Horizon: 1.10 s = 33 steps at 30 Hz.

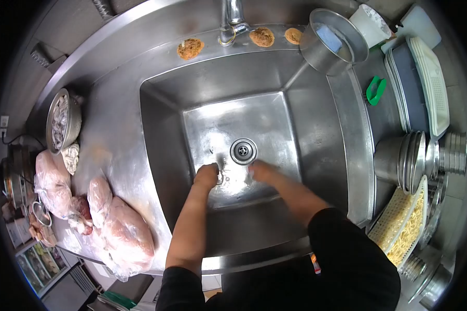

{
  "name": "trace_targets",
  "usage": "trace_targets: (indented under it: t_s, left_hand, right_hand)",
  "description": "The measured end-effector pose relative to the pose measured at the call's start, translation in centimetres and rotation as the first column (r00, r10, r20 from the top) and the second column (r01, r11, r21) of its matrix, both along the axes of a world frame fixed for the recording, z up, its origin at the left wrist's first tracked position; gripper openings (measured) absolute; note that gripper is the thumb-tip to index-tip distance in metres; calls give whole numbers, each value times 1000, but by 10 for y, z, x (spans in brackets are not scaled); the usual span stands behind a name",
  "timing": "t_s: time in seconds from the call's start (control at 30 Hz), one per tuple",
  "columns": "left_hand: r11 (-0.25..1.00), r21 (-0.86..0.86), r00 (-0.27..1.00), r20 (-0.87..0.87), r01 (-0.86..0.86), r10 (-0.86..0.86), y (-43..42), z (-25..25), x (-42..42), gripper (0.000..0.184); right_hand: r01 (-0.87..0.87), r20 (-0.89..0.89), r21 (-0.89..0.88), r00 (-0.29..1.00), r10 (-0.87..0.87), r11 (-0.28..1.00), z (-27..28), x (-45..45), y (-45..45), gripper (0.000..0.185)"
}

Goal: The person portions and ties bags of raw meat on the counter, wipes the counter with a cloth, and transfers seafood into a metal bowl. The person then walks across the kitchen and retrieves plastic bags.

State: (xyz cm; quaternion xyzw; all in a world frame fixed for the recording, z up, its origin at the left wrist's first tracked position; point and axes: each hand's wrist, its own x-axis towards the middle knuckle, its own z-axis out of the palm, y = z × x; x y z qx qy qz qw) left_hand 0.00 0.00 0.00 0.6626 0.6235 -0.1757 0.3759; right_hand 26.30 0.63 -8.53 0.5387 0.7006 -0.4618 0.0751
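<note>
Both my hands are over the floor of a deep stainless steel sink, one on each side in front of the round drain. My left hand points downward at the left, its fingers mostly hidden behind the back of the hand. At the right, my right hand is smeared by motion, so its fingers do not show clearly. No object can be made out in either hand. Wet, shiny patches lie on the sink floor between them. The faucet stands at the far rim.
Raw meat in clear plastic bags lies on the left counter, near a metal bowl. Brown scouring pads and a metal pot line the back. At right are a green brush, stacked pots and a noodle basket.
</note>
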Motion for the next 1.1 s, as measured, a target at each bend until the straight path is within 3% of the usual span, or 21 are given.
trace_targets:
  t_s: [0.03, 0.07, 0.1, 0.2, 0.23, 0.33, 0.37, 0.43, 0.5, 0.6, 0.63, 0.67, 0.7, 0.77, 0.8, 0.83, 0.87, 0.9, 0.97, 1.03, 1.1]
  left_hand:
    - [997, -17, 997, 26, -70, 70, -4, 15, 1, 20]
    - [990, -27, 989, 51, -141, 142, -4, 30, 3, 17]
    - [984, 92, 985, 95, -153, 145, 37, 44, 4, 17]
    - [958, 208, 965, 211, -197, 153, 5, 91, -2, 16]
    - [955, 215, 965, 209, -202, 157, 4, 104, -1, 16]
    - [878, 340, 907, 368, -337, 205, -11, 164, -1, 14]
    - [858, 371, 901, 379, -355, 209, -13, 180, -1, 14]
    - [839, 254, 777, 567, -481, 274, -20, 208, -8, 12]
    - [811, 190, 677, 670, -553, 304, -23, 252, -4, 11]
    - [801, 223, 627, 745, -556, 227, -29, 314, 5, 10]
    - [784, 219, 618, 745, -581, 250, -33, 335, 12, 9]
    - [774, 233, 590, 779, -588, 214, -37, 347, 19, 8]
    - [765, 253, 560, 812, -592, 165, -39, 357, 24, 8]
    - [791, 281, 615, 775, -544, 147, -44, 371, 34, 8]
    - [816, 289, 660, 737, -501, 144, -48, 375, 38, 8]
    - [813, 291, 657, 740, -504, 142, -53, 368, 39, 8]
    - [804, 459, 781, 625, -378, 10, -57, 349, 38, 11]
    - [767, 601, 873, 473, -225, -115, -63, 331, 37, 13]
    - [744, 662, 916, 347, -88, -200, -80, 303, 35, 17]
    - [675, 707, 829, 496, -211, -260, -99, 301, 32, 15]
    - [693, 661, 796, 567, -288, -210, -116, 302, 26, 15]
  right_hand:
    - [-13, 1, -11, 1000, 13, 1000, 12, 1, -2, 34]
    - [126, -187, -118, 971, -147, 985, 24, 15, 19, 34]
    - [363, -263, 87, 906, -330, 928, 60, 21, 92, 38]
    - [549, -389, 347, 822, -416, 760, 201, 34, 161, 43]
    - [568, -441, 390, 806, -395, 725, 234, 39, 194, 43]
    - [436, -257, 753, 884, -390, 493, 286, 40, 273, 61]
    - [334, -44, 822, 844, -534, 460, 306, 30, 273, 66]
    - [461, -294, 823, 846, -445, 332, 332, 10, 251, 60]
    - [583, -594, 496, 768, -239, 643, 323, -24, 210, 53]
    - [351, -581, 73, 775, -247, 933, 276, -80, 111, 64]
    - [244, -638, -278, 676, -369, 929, 267, -89, 83, 69]
    - [219, -574, -569, 584, -573, 793, 244, -97, 58, 69]
    - [217, -584, -562, 579, -569, 798, 236, -100, 38, 69]
    - [-215, -546, -836, 233, -805, 504, 235, -104, 3, 65]
    - [-214, -551, -833, 235, -801, 510, 242, -106, -10, 65]
    - [-274, -512, -832, 51, -857, 481, 251, -107, -23, 61]
    - [-336, -447, -820, -128, -885, 463, 260, -109, -34, 58]
    - [-335, -455, -817, -124, -882, 469, 270, -107, -44, 58]
    - [-81, -381, -919, -54, -923, 385, 284, -94, -59, 50]
    - [12, -196, -981, -58, -979, 196, 253, -87, -80, 41]
    - [-92, -310, -949, 70, -948, 303, 257, -65, -105, 36]
